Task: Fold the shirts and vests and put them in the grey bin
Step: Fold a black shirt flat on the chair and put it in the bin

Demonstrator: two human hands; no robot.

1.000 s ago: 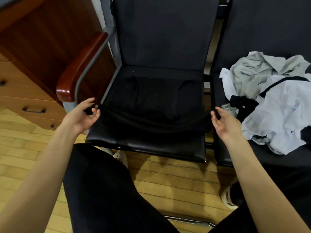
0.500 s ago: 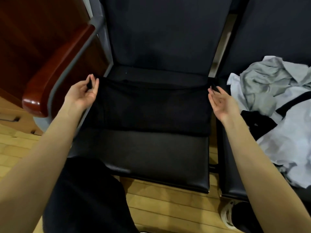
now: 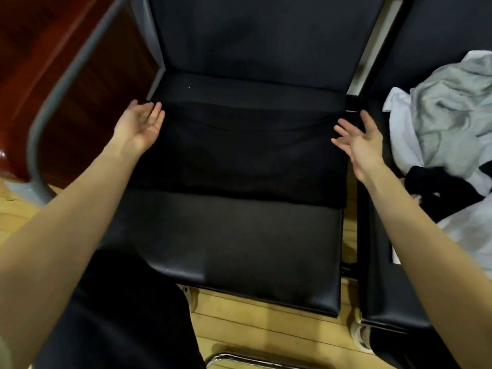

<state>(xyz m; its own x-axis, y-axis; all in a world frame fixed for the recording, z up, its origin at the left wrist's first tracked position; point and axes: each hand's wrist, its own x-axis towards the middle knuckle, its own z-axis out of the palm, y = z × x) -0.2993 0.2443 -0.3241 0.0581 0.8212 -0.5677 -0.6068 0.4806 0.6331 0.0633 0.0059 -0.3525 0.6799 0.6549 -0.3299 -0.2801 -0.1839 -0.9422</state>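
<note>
Both hands have let go of the black garment [image 3: 239, 153] since a moment ago: from the head camera, the left hand [image 3: 139, 125] and right hand [image 3: 358, 137] are spread, palms up, holding nothing, at its two ends. It lies folded across the black chair seat [image 3: 234, 249], with a heap of grey and white clothes [image 3: 447, 123] on the next seat.

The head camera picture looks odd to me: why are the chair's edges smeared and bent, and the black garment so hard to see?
Head view: the armrest at left is motion-blurred; the wide lens bows straight edges; the black garment barely separates from the black seat in dim light, with a soft sheen at the seat's front; both hands look fairly sharp.
</note>
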